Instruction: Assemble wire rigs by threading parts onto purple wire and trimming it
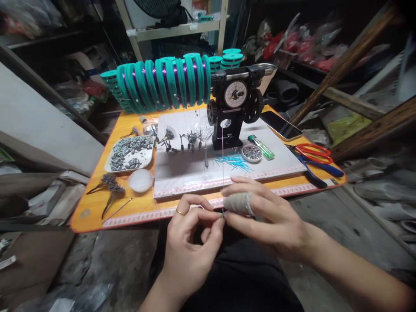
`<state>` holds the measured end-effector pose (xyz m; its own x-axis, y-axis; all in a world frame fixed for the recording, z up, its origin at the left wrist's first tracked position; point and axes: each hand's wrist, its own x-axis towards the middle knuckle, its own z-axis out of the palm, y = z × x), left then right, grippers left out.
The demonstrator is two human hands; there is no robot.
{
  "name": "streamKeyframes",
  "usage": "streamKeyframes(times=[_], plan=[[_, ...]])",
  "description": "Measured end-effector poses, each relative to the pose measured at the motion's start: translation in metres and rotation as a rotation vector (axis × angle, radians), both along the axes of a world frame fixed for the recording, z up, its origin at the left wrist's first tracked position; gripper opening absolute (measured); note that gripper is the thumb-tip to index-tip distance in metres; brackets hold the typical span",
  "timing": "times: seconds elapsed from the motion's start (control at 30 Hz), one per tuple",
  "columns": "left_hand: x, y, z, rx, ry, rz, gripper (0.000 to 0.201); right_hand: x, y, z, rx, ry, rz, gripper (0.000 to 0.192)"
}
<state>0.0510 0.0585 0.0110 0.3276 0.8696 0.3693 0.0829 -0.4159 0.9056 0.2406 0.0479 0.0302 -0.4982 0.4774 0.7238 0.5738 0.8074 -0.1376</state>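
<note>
We see both hands meeting just off the near edge of the orange table [97,203], at about 6 o'clock in the view. The left hand [191,242], with a ring on one finger, has its thumb and forefinger pinched together on the lower end of a thin purple wire [222,173]. The right hand [269,216], its forefinger wrapped in a cloth bandage [238,203], closes thumb and forefinger on the same wire end, the fingertips of both hands touching. The wire runs straight up toward 12 o'clock to the black winding machine [234,108], which stands on the white mat [188,169].

Behind the machine at 11 o'clock lies a row of teal spools [165,82]. At 10 o'clock from the hands a tray of small metal pieces [130,154] rests beside a white round lid [140,180]. Near the machine's base sit blue wire offcuts [234,162], a small round tin [252,153] and a green lighter [261,147]. At 2 o'clock lie a phone [281,125], red scissors [313,152] and blue-handled pliers [320,170].
</note>
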Motion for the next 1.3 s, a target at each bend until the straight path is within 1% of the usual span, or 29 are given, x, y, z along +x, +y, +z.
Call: streamKeyframes(times=[0.07, 0.1, 0.13, 0.2, 0.27, 0.37, 0.4, 0.43, 0.47, 0.5, 0.53, 0.57, 0.63, 0.67, 0.7, 0.73, 0.77, 0.8, 0.87, 0.93, 1.0, 1.07, 1.1, 1.13, 1.17, 1.23, 1.3], plan=[[-0.005, 0.003, 0.006, 0.145, 0.101, 0.007, 0.011, -0.002, 0.011, 0.005, -0.129, 0.01, 0.126, 0.018], [-0.007, 0.005, 0.009, 0.218, 0.15, 0.019, 0.011, -0.004, 0.016, 0.007, -0.186, 0.003, 0.148, 0.02], [-0.009, 0.007, 0.011, 0.296, 0.194, 0.038, 0.011, -0.006, 0.02, 0.009, -0.234, -0.012, 0.141, 0.021], [-0.012, 0.012, 0.013, 0.461, 0.277, 0.079, 0.012, -0.01, 0.026, 0.014, -0.31, -0.031, 0.073, 0.02], [-0.015, 0.018, 0.012, 0.641, 0.37, 0.09, 0.012, -0.016, 0.031, 0.021, -0.373, -0.016, 0.014, 0.018], [-0.018, 0.028, 0.009, 0.937, 0.458, 0.022, 0.013, -0.022, 0.037, 0.028, -0.449, 0.007, 0.005, 0.016], [-0.019, 0.03, 0.009, 1.018, 0.462, -0.015, 0.015, -0.022, 0.038, 0.029, -0.464, 0.004, 0.009, 0.016], [-0.019, 0.031, 0.008, 1.05, 0.455, -0.054, 0.016, -0.023, 0.039, 0.029, -0.465, 0.001, 0.006, 0.016], [-0.02, 0.032, 0.008, 1.009, 0.435, -0.091, 0.016, -0.022, 0.038, 0.027, -0.441, 0.005, -0.005, 0.015], [-0.02, 0.032, 0.009, 0.878, 0.399, -0.123, 0.014, -0.021, 0.037, 0.024, -0.391, 0.015, -0.013, 0.014], [-0.019, 0.031, 0.009, 0.666, 0.337, -0.146, 0.011, -0.019, 0.035, 0.021, -0.322, 0.022, -0.013, 0.015], [-0.019, 0.03, 0.01, 0.391, 0.252, -0.166, 0.009, -0.017, 0.032, 0.017, -0.244, 0.023, -0.005, 0.02], [-0.017, 0.027, 0.01, -0.202, 0.015, -0.216, 0.014, -0.012, 0.027, 0.01, -0.096, -0.014, 0.026, 0.032], [-0.016, 0.026, 0.01, -0.457, -0.113, -0.252, 0.019, -0.011, 0.024, 0.006, -0.035, -0.047, 0.04, 0.035], [-0.014, 0.025, 0.01, -0.662, -0.225, -0.293, 0.024, -0.009, 0.022, 0.004, 0.014, -0.083, 0.047, 0.035], [-0.013, 0.024, 0.009, -0.815, -0.314, -0.331, 0.027, -0.008, 0.021, 0.002, 0.056, -0.102, 0.045, 0.033], [-0.011, 0.023, 0.008, -0.92, -0.382, -0.358, 0.03, -0.008, 0.021, 0.0, 0.088, -0.106, 0.044, 0.03], [-0.009, 0.022, 0.006, -0.988, -0.43, -0.368, 0.03, -0.008, 0.021, -0.001, 0.104, -0.101, 0.043, 0.028], [-0.007, 0.021, 0.004, -1.051, -0.483, -0.374, 0.027, -0.009, 0.022, -0.001, 0.093, -0.071, 0.039, 0.024], [-0.005, 0.02, 0.003, -1.071, -0.511, -0.372, 0.025, -0.01, 0.023, 0.001, 0.055, -0.04, 0.025, 0.02], [-0.005, 0.021, 0.002, -1.073, -0.503, -0.378, 0.025, -0.01, 0.022, 0.003, 0.009, -0.016, 0.015, 0.017], [-0.005, 0.022, 0.003, -1.036, -0.472, -0.366, 0.026, -0.009, 0.021, 0.007, -0.025, 0.019, 0.023, 0.015], [-0.006, 0.023, 0.003, -0.983, -0.445, -0.353, 0.026, -0.008, 0.02, 0.008, -0.05, 0.032, 0.035, 0.013], [-0.006, 0.024, 0.004, -0.899, -0.407, -0.333, 0.026, -0.008, 0.02, 0.01, -0.087, 0.046, 0.049, 0.011], [-0.006, 0.025, 0.004, -0.784, -0.357, -0.302, 0.024, -0.007, 0.019, 0.011, -0.127, 0.061, 0.063, 0.009], [-0.006, 0.026, 0.005, -0.504, -0.229, -0.218, 0.019, -0.004, 0.017, 0.013, -0.189, 0.066, 0.089, 0.004], [-0.004, 0.024, 0.004, -0.246, -0.098, -0.125, 0.013, -0.002, 0.016, 0.014, -0.165, 0.051, 0.087, 0.01]])
